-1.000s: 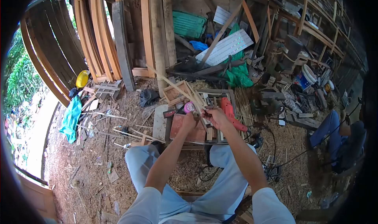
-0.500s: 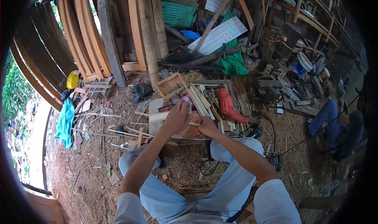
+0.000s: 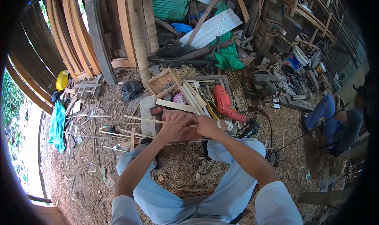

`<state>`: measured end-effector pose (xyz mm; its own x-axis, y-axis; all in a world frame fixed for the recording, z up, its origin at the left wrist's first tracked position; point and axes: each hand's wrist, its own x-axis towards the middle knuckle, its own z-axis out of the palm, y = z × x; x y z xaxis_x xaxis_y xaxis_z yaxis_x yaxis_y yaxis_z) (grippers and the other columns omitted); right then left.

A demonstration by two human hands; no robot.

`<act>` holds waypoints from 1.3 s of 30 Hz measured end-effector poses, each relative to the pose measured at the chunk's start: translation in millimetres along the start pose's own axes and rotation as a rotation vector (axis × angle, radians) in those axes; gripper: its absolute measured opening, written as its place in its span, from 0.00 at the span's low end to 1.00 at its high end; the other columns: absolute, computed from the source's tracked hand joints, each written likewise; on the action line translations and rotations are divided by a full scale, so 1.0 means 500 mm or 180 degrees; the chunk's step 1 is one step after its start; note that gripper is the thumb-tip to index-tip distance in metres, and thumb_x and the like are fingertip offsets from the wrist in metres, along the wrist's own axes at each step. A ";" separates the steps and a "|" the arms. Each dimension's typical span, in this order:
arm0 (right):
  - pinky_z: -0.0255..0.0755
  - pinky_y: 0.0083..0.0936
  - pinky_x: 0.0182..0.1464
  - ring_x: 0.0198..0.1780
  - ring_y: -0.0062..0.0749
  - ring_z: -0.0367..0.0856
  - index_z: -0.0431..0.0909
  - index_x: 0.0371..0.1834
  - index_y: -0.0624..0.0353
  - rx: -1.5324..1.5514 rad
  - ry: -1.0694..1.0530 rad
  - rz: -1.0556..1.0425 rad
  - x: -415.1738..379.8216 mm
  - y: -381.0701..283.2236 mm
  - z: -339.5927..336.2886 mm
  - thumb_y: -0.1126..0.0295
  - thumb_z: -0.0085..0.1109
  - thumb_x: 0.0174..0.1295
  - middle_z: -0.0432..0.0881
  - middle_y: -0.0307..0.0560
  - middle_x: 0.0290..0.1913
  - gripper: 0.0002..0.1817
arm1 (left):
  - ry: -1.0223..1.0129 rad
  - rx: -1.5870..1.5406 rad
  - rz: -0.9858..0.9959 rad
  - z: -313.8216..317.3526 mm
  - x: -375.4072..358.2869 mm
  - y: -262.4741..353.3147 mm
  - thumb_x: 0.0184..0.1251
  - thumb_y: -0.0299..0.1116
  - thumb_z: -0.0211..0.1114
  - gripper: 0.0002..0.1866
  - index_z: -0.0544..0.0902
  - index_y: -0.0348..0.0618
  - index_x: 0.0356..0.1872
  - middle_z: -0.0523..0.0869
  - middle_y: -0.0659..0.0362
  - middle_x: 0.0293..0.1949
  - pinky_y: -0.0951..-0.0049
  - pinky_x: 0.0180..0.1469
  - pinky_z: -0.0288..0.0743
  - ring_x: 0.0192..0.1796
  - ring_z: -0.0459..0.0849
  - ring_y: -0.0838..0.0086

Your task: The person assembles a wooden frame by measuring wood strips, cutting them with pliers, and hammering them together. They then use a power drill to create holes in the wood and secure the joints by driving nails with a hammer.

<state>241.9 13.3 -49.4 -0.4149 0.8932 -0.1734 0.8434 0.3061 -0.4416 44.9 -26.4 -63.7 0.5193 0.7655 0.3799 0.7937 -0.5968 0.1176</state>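
Observation:
A thin wooden strip (image 3: 143,119) lies across a reddish-brown board (image 3: 190,136) in front of my knees. My left hand (image 3: 173,125) is over the strip, pressing and gripping it against the board with its fingers pointing right. Close by on the right, my right hand (image 3: 207,126) is closed at the strip's right end; its fingertips are partly hidden. Just beyond my hands a pale flat piece of wood (image 3: 176,105) rests by a pink round item (image 3: 180,98) and a dark red object (image 3: 156,111).
A red power drill (image 3: 226,102) and yellow-black pliers (image 3: 212,108) lie right of the board. Behind stands a shallow wooden box (image 3: 162,84). Loose sticks and shavings cover the floor. Another person (image 3: 335,122) sits at far right, with a cable nearby.
My left hand has left the pale piece of wood, which now lies behind the board, and has come down onto the thin strip. My right hand stays near the strip's end.

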 end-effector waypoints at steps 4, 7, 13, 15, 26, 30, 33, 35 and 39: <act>0.76 0.46 0.45 0.41 0.53 0.83 0.81 0.38 0.58 -0.0146 0.0030 0.0005 0.011 0.003 -0.015 0.66 0.62 0.54 0.84 0.56 0.37 0.11 | -0.0079 -0.0142 0.0158 0.010 -0.011 -0.025 0.60 0.31 0.61 0.20 0.76 0.45 0.56 0.73 0.58 0.57 0.56 0.62 0.61 0.62 0.69 0.61; 0.76 0.45 0.44 0.41 0.52 0.84 0.81 0.37 0.58 -0.0179 0.0394 0.0063 -0.001 -0.010 -0.054 0.66 0.62 0.55 0.84 0.56 0.35 0.10 | -0.0066 -0.0397 0.0155 0.024 0.000 -0.013 0.57 0.30 0.61 0.20 0.78 0.46 0.53 0.75 0.58 0.55 0.60 0.62 0.62 0.62 0.69 0.62; 0.78 0.42 0.43 0.39 0.50 0.84 0.83 0.35 0.56 0.0084 0.1078 0.0025 0.115 0.041 -0.178 0.65 0.62 0.56 0.84 0.59 0.35 0.08 | -0.0390 -0.0185 0.0073 0.010 0.007 -0.015 0.51 0.31 0.62 0.21 0.79 0.47 0.50 0.76 0.59 0.50 0.63 0.61 0.64 0.58 0.73 0.65; 0.78 0.42 0.44 0.40 0.49 0.85 0.84 0.33 0.56 -0.0224 0.1071 0.0403 0.163 0.084 -0.171 0.65 0.62 0.56 0.85 0.58 0.35 0.08 | -0.0139 -0.0392 0.0144 0.012 0.007 -0.025 0.51 0.32 0.63 0.24 0.78 0.48 0.54 0.77 0.60 0.48 0.64 0.62 0.64 0.56 0.74 0.66; 0.79 0.42 0.48 0.47 0.51 0.84 0.85 0.35 0.63 -0.0698 0.0620 0.1005 0.272 0.094 -0.152 0.66 0.62 0.51 0.85 0.62 0.41 0.13 | -0.0057 -0.0763 -0.0016 0.039 0.029 -0.029 0.58 0.33 0.62 0.22 0.76 0.44 0.56 0.82 0.55 0.49 0.63 0.58 0.73 0.56 0.80 0.62; 0.79 0.42 0.46 0.44 0.57 0.84 0.85 0.33 0.65 0.0074 0.1369 0.1070 0.298 0.126 -0.143 0.61 0.64 0.50 0.85 0.63 0.38 0.16 | 0.0104 -0.1033 -0.0053 0.036 0.033 -0.017 0.61 0.32 0.61 0.19 0.76 0.44 0.54 0.81 0.54 0.49 0.61 0.55 0.74 0.54 0.79 0.59; 0.77 0.43 0.44 0.41 0.57 0.84 0.86 0.32 0.63 0.0664 0.1793 0.0702 0.287 0.109 -0.183 0.58 0.66 0.50 0.85 0.62 0.33 0.17 | -0.0114 -0.1082 0.0026 0.034 0.033 -0.011 0.59 0.31 0.62 0.19 0.76 0.44 0.53 0.79 0.53 0.50 0.59 0.54 0.73 0.55 0.78 0.57; 0.76 0.42 0.43 0.38 0.55 0.84 0.86 0.34 0.61 0.1144 0.2240 0.0762 0.293 0.089 -0.214 0.56 0.68 0.52 0.84 0.62 0.32 0.18 | -0.0210 -0.1066 0.0146 0.030 0.034 -0.010 0.59 0.31 0.62 0.18 0.76 0.44 0.52 0.78 0.54 0.50 0.59 0.54 0.73 0.56 0.77 0.57; 0.71 0.46 0.40 0.36 0.56 0.82 0.85 0.31 0.64 0.1062 0.2654 0.0420 0.274 0.029 -0.317 0.59 0.64 0.58 0.83 0.61 0.30 0.15 | -0.0039 -0.0630 0.0283 0.024 0.023 -0.015 0.60 0.31 0.60 0.17 0.75 0.45 0.52 0.77 0.57 0.47 0.65 0.54 0.72 0.51 0.76 0.62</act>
<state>251.5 192.3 60.2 0.1692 0.9027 0.3956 0.6699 0.1891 -0.7180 48.9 -10.2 -71.2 0.5894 0.7098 0.3857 0.6674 -0.6968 0.2625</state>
